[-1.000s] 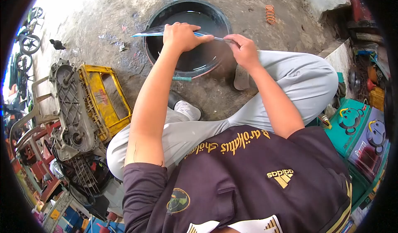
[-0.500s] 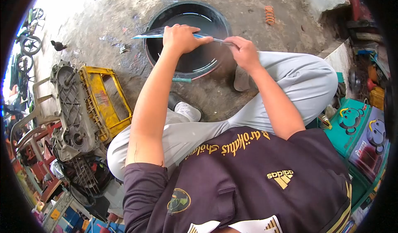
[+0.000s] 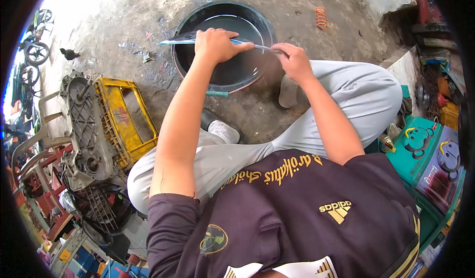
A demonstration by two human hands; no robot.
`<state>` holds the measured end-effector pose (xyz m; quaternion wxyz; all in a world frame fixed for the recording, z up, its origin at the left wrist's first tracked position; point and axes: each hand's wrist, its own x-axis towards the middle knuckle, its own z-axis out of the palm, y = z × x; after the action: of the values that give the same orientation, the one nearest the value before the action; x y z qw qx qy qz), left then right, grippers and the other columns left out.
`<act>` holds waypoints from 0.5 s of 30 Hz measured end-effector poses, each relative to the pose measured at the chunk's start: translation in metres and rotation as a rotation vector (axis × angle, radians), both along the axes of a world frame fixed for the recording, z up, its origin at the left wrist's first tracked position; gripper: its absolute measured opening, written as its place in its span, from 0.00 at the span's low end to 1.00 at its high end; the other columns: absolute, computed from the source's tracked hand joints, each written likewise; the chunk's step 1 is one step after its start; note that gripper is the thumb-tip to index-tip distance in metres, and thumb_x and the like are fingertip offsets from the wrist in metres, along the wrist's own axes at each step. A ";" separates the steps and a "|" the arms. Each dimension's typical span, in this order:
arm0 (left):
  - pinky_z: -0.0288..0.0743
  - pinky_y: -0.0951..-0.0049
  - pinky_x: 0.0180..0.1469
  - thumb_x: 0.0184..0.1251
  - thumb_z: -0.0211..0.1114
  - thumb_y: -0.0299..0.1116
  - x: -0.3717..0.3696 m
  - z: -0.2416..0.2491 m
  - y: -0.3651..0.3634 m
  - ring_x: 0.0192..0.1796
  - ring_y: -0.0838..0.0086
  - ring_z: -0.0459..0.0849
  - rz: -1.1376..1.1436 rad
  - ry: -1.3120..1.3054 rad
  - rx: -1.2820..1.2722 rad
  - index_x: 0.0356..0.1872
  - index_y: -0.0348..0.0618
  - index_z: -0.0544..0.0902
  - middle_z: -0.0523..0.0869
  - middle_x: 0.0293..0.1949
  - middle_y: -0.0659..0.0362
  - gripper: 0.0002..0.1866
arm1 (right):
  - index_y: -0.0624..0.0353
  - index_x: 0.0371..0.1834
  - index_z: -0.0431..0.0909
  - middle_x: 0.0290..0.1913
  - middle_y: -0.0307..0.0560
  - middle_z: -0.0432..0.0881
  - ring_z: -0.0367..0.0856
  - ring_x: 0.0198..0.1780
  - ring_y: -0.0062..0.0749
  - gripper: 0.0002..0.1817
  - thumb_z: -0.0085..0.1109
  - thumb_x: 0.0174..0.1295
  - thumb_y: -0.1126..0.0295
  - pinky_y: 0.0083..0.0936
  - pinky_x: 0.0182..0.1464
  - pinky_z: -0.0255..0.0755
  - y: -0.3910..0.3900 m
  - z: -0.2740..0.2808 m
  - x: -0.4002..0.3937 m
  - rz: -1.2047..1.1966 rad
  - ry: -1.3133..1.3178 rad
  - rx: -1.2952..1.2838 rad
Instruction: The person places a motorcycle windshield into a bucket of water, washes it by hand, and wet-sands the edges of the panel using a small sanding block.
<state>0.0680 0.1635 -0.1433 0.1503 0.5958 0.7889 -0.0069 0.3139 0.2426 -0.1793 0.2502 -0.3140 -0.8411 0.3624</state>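
Hands well apart, both clamped on one thin flat pc [image 3: 179, 42] held roughly level over the basin [image 3: 225, 7]. L hand [image 3: 213, 45] wraps its mid-section, thumb along the edge; R hand [image 3: 293, 63] pinches the R end btwn thumb & fingers.

Pc: seen nearly edge-on, blue/white along the edge, dark sheet-like part behind it at L; narrows to a greyish strip toward R hand. Material unclear. Prob. light, a few fingers enough to carry it. Looks bendy rather than rigid, though can't be sure from this angle. If wet, likely slick. Thin edge might crease or tear if pulled hard. Best hold, I'd say: broad part under the palm, narrow end in a firm pinch; L tip sticks out free past the basin rim.

Containers: basin, round & black, on the floor [image 3: 302, 30], holds dark liquid [image 3: 237, 72] w/ bright reflections; depth can't tell. Yellow crate [image 3: 118, 117] by the L knee, next to a metal casing [image 3: 81, 110]. Green box [image 3: 410, 144] at R, contents hidden.
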 end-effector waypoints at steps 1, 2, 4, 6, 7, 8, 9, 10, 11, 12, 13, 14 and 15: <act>0.70 0.57 0.64 0.55 0.55 0.86 -0.001 0.000 -0.001 0.65 0.64 0.84 0.003 0.004 0.002 0.61 0.63 0.89 0.90 0.60 0.58 0.46 | 0.58 0.48 0.87 0.45 0.53 0.89 0.88 0.45 0.49 0.11 0.61 0.65 0.77 0.35 0.48 0.80 0.000 -0.002 0.002 -0.003 -0.007 -0.014; 0.70 0.57 0.64 0.55 0.55 0.86 -0.002 -0.001 -0.001 0.65 0.64 0.84 0.001 0.006 0.011 0.61 0.63 0.90 0.90 0.59 0.57 0.46 | 0.58 0.48 0.87 0.45 0.53 0.89 0.88 0.46 0.50 0.11 0.60 0.65 0.77 0.36 0.48 0.80 0.002 -0.005 0.003 -0.005 -0.017 -0.029; 0.71 0.57 0.64 0.55 0.55 0.86 0.001 0.003 0.001 0.64 0.64 0.85 -0.005 -0.002 0.022 0.61 0.63 0.90 0.90 0.59 0.57 0.46 | 0.58 0.48 0.87 0.46 0.52 0.89 0.88 0.46 0.50 0.11 0.60 0.65 0.77 0.36 0.49 0.80 0.002 0.001 -0.001 -0.005 -0.037 -0.008; 0.71 0.57 0.64 0.54 0.55 0.86 0.001 0.005 0.004 0.65 0.64 0.84 0.008 -0.006 -0.039 0.60 0.63 0.90 0.90 0.59 0.57 0.46 | 0.58 0.48 0.87 0.46 0.52 0.89 0.88 0.46 0.50 0.11 0.60 0.64 0.77 0.36 0.49 0.80 -0.002 0.003 0.003 -0.015 -0.065 0.003; 0.71 0.57 0.64 0.54 0.55 0.86 0.002 0.005 0.004 0.65 0.64 0.84 0.005 -0.007 -0.039 0.60 0.63 0.90 0.90 0.59 0.57 0.46 | 0.59 0.49 0.87 0.45 0.52 0.90 0.89 0.44 0.45 0.11 0.60 0.65 0.77 0.33 0.48 0.79 -0.001 0.002 0.003 -0.020 -0.058 -0.005; 0.70 0.57 0.64 0.54 0.55 0.87 0.002 0.006 0.004 0.65 0.64 0.84 0.004 -0.013 -0.040 0.60 0.63 0.90 0.90 0.60 0.57 0.47 | 0.60 0.50 0.87 0.44 0.51 0.90 0.89 0.42 0.40 0.12 0.60 0.66 0.77 0.30 0.47 0.79 -0.001 0.002 0.002 -0.022 -0.046 -0.013; 0.70 0.57 0.64 0.54 0.55 0.87 0.000 0.005 0.003 0.65 0.64 0.84 0.005 -0.016 -0.042 0.60 0.63 0.90 0.89 0.60 0.57 0.47 | 0.60 0.50 0.87 0.44 0.51 0.90 0.89 0.42 0.40 0.12 0.60 0.66 0.77 0.30 0.47 0.79 0.000 0.000 0.003 -0.022 -0.041 -0.014; 0.70 0.57 0.64 0.54 0.55 0.87 -0.001 0.004 0.002 0.65 0.64 0.84 0.006 -0.010 -0.042 0.60 0.63 0.90 0.89 0.60 0.57 0.47 | 0.59 0.50 0.88 0.44 0.51 0.90 0.89 0.42 0.38 0.12 0.61 0.66 0.76 0.30 0.47 0.79 0.001 -0.002 0.004 -0.045 -0.046 -0.113; 0.70 0.57 0.64 0.54 0.55 0.87 0.000 0.001 0.001 0.65 0.64 0.84 0.003 0.004 -0.023 0.60 0.63 0.90 0.90 0.60 0.57 0.47 | 0.59 0.50 0.88 0.43 0.50 0.91 0.89 0.42 0.37 0.12 0.61 0.66 0.76 0.29 0.46 0.78 0.003 -0.004 0.005 -0.067 -0.053 -0.212; 0.70 0.57 0.64 0.54 0.54 0.87 0.001 0.002 0.001 0.65 0.64 0.84 0.001 0.016 -0.004 0.60 0.63 0.90 0.90 0.59 0.57 0.47 | 0.59 0.50 0.88 0.43 0.50 0.91 0.89 0.42 0.37 0.12 0.61 0.66 0.76 0.29 0.46 0.78 0.002 -0.003 0.002 -0.063 -0.051 -0.212; 0.70 0.57 0.64 0.54 0.54 0.87 0.000 0.003 0.001 0.65 0.64 0.84 0.005 0.016 -0.005 0.60 0.63 0.90 0.90 0.59 0.57 0.47 | 0.59 0.50 0.88 0.43 0.49 0.91 0.88 0.42 0.34 0.11 0.61 0.66 0.76 0.28 0.46 0.78 0.001 -0.002 0.001 -0.050 -0.035 -0.175; 0.70 0.57 0.64 0.54 0.54 0.87 -0.001 0.003 0.001 0.64 0.65 0.84 0.001 0.013 -0.006 0.60 0.63 0.90 0.90 0.59 0.58 0.47 | 0.59 0.50 0.88 0.43 0.48 0.91 0.87 0.41 0.30 0.11 0.61 0.67 0.75 0.27 0.46 0.78 0.000 -0.002 0.001 -0.040 -0.022 -0.139; 0.70 0.57 0.64 0.54 0.54 0.87 0.000 0.001 0.002 0.64 0.65 0.85 -0.004 0.008 -0.008 0.60 0.63 0.90 0.90 0.58 0.58 0.47 | 0.59 0.50 0.88 0.43 0.48 0.91 0.87 0.41 0.30 0.11 0.61 0.67 0.75 0.27 0.46 0.78 -0.001 -0.001 -0.003 -0.038 -0.026 -0.141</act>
<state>0.0676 0.1652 -0.1425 0.1495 0.5966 0.7883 -0.0130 0.3108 0.2412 -0.1801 0.2232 -0.3513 -0.8106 0.4119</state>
